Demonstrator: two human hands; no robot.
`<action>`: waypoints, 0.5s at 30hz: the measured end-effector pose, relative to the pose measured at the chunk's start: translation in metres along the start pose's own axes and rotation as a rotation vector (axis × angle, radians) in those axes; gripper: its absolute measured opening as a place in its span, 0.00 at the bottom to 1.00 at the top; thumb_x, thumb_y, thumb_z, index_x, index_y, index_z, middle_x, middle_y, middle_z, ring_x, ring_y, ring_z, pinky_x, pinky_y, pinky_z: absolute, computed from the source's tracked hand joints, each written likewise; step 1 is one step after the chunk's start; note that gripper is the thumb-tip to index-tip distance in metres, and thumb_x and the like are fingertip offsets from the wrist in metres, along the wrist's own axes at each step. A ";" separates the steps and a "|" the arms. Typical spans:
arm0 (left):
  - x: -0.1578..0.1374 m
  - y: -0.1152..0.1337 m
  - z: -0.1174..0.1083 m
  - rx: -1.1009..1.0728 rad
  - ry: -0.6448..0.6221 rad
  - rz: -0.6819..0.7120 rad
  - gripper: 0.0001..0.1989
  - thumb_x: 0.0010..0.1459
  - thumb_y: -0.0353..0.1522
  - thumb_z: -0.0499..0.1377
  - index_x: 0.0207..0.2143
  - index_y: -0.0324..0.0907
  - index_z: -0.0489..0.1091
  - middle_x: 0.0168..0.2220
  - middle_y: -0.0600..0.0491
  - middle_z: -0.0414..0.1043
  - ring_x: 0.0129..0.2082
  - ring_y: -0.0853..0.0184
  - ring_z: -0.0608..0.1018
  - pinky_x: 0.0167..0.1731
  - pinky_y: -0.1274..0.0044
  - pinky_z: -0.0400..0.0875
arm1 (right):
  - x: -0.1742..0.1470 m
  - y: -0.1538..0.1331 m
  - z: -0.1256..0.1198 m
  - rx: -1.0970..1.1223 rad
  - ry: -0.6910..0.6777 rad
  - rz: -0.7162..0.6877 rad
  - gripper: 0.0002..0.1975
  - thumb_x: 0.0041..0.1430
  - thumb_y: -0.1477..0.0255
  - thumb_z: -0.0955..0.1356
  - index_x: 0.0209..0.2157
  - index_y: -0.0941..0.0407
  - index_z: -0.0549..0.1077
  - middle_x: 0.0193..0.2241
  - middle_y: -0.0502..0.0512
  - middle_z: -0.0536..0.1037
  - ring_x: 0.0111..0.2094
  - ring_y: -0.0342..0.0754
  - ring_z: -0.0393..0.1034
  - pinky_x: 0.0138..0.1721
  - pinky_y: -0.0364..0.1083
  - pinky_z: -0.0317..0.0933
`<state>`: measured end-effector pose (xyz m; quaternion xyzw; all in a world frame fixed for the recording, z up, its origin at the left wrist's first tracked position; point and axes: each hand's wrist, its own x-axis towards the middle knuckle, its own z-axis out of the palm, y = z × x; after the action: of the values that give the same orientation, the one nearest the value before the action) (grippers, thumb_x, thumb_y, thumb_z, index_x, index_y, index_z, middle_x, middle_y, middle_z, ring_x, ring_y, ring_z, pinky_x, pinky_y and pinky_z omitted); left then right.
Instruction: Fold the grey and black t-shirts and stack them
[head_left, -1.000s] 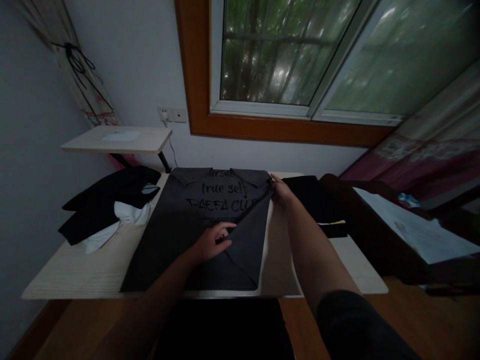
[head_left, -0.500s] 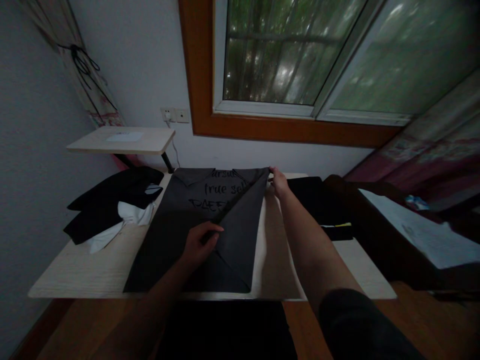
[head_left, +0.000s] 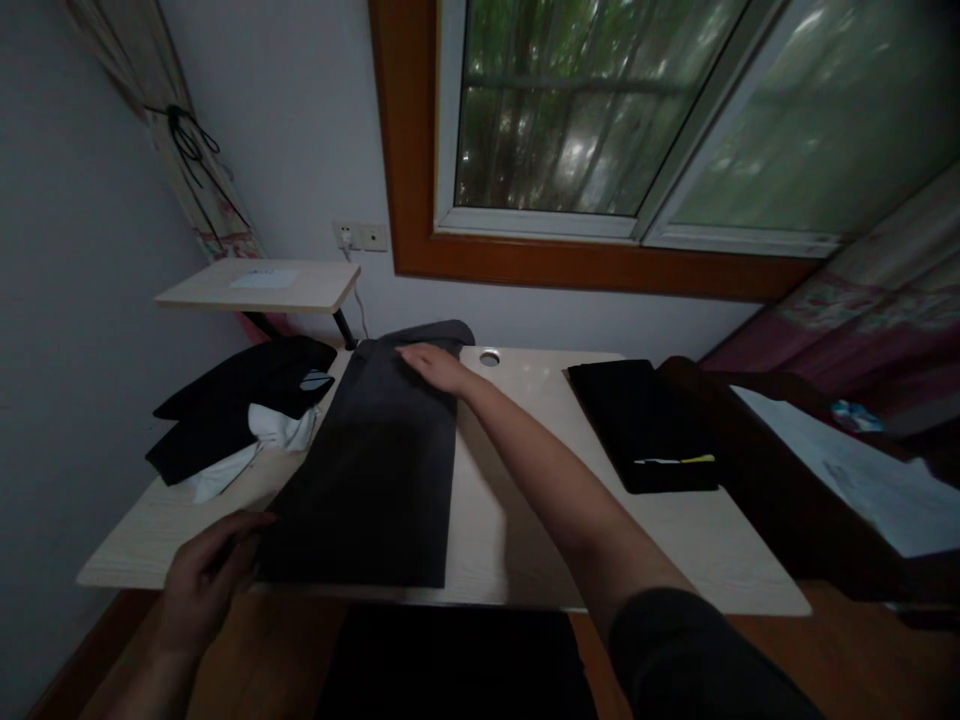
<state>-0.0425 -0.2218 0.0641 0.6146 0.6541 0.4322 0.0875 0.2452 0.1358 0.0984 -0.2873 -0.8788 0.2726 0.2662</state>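
Note:
A dark grey T-shirt point(head_left: 375, 470) lies on the table, folded lengthwise into a narrow strip with its printed lettering out of sight. Its far end is bunched, and a loose fold sticks out toward the wall. My right hand point(head_left: 433, 367) rests on the cloth near that far end, fingers stretched out and lying flat. At the near left corner, my left hand point(head_left: 214, 565) pinches the shirt's edge between thumb and fingertips.
Left of the shirt lie black clothes point(head_left: 225, 390) and a white cloth point(head_left: 281, 428), beside a small raised shelf point(head_left: 255, 285). A folded black garment point(head_left: 645, 420) is on the right of the pale table point(head_left: 517, 520). Wall and window point(head_left: 555, 130) stand behind.
My right hand has carried the shirt's right side over to the left, covering the print and narrowing the shirt. My left hand has moved from mid-shirt to its near left corner.

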 end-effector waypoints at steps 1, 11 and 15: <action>-0.006 -0.012 -0.005 0.006 -0.079 -0.039 0.17 0.61 0.46 0.59 0.39 0.43 0.80 0.38 0.48 0.83 0.36 0.60 0.84 0.33 0.75 0.78 | -0.012 -0.001 0.008 -0.084 -0.001 0.028 0.24 0.74 0.59 0.60 0.61 0.55 0.74 0.61 0.61 0.74 0.64 0.54 0.64 0.67 0.55 0.52; 0.046 -0.025 0.032 0.285 -0.197 -0.108 0.25 0.65 0.47 0.53 0.56 0.42 0.71 0.53 0.44 0.76 0.48 0.55 0.80 0.47 0.66 0.77 | -0.123 0.000 0.028 -0.321 0.251 0.586 0.31 0.69 0.58 0.65 0.68 0.56 0.62 0.56 0.69 0.72 0.56 0.62 0.67 0.59 0.57 0.59; 0.084 -0.021 0.066 0.396 -0.290 -0.034 0.27 0.65 0.44 0.51 0.57 0.36 0.70 0.56 0.38 0.74 0.54 0.51 0.76 0.59 0.60 0.68 | -0.129 -0.017 0.035 -0.215 0.146 0.559 0.36 0.67 0.58 0.68 0.71 0.53 0.56 0.51 0.64 0.78 0.51 0.59 0.73 0.53 0.53 0.63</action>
<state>-0.0345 -0.1149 0.0451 0.6643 0.7169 0.2011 0.0654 0.3068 0.0290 0.0438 -0.5633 -0.7681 0.2192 0.2112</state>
